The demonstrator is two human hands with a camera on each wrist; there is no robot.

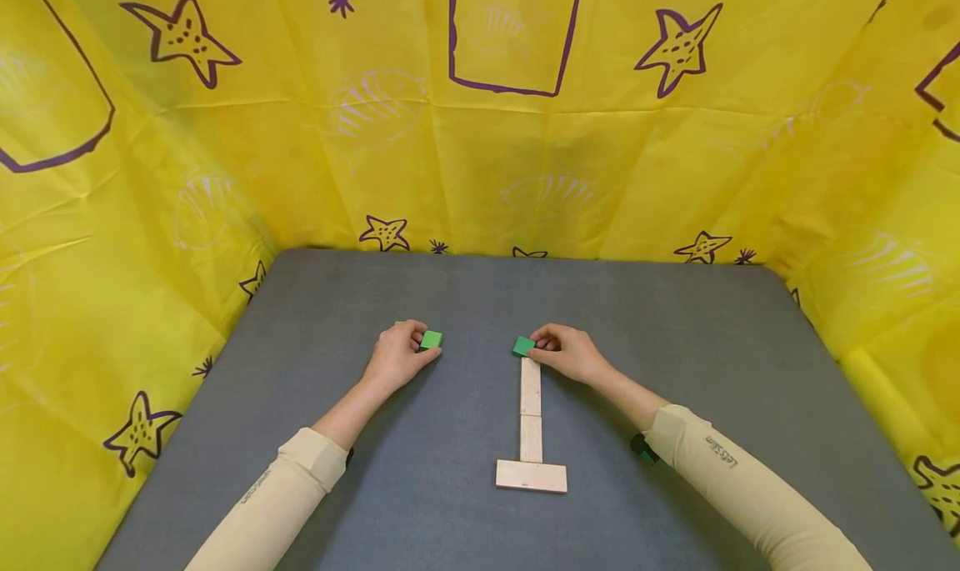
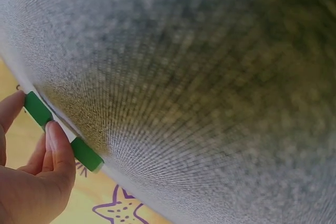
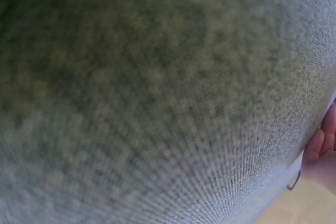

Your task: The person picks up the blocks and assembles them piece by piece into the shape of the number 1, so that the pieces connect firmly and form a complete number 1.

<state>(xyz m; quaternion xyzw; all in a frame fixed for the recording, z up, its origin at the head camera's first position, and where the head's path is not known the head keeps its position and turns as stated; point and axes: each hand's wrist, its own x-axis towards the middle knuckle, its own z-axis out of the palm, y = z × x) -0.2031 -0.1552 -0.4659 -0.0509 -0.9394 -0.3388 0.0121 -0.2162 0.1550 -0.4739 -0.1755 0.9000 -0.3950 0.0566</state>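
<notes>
Yellow cloth (image 1: pixel 487 154) backs the table (image 1: pixel 675 321). The left hand (image 1: pixel 393 358) pinches a light block (image 1: pixel 431 340); the right hand (image 1: pixel 572 354), nearer the near-to-far planks (image 1: pixel 531 388), pinches a dark block (image 1: pixel 522 347) at their far end.

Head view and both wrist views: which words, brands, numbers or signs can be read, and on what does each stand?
"LetsSlim", on the right sleeve; the small letters leave its exact spelling uncertain.
Left sleeve: lettering, too blurred to read.
Crosswise wooden block: a tiny mark, too small to read.
Wrist views: no text readable.
</notes>
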